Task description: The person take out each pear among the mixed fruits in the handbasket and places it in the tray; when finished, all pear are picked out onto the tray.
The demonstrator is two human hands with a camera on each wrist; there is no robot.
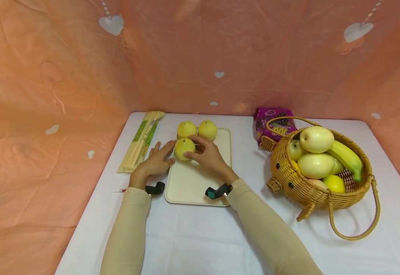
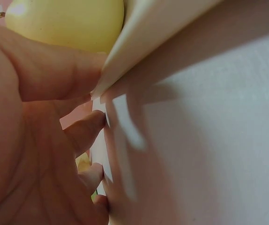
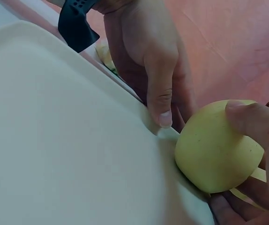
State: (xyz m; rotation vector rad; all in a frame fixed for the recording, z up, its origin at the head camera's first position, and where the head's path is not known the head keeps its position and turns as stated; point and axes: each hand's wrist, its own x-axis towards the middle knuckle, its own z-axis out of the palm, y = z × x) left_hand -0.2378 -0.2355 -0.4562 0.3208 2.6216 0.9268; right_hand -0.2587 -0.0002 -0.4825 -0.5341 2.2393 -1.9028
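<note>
My right hand (image 1: 209,154) grips a round yellow pear (image 1: 184,149) at the left rim of the cream tray (image 1: 200,187), thumb on its near side and fingers behind. In the right wrist view that pear (image 3: 216,150) leans over the tray's edge, stem outward. Two more pears, one at the far left corner (image 1: 186,129) and one beside it (image 1: 207,130), sit along the tray's far end. Fingers spread, my left hand (image 1: 156,161) rests at the tray's left edge. The left wrist view has its thumb (image 2: 59,70) against the rim and the other fingertips down on the white cloth.
Left of the tray lies a long yellow-green packet (image 1: 139,143). A wicker pig-shaped basket (image 1: 310,198) with a banana (image 1: 346,156) and several other fruits stands on the right. Behind it is a purple packet (image 1: 272,122). An orange curtain (image 1: 200,57) hangs along the back.
</note>
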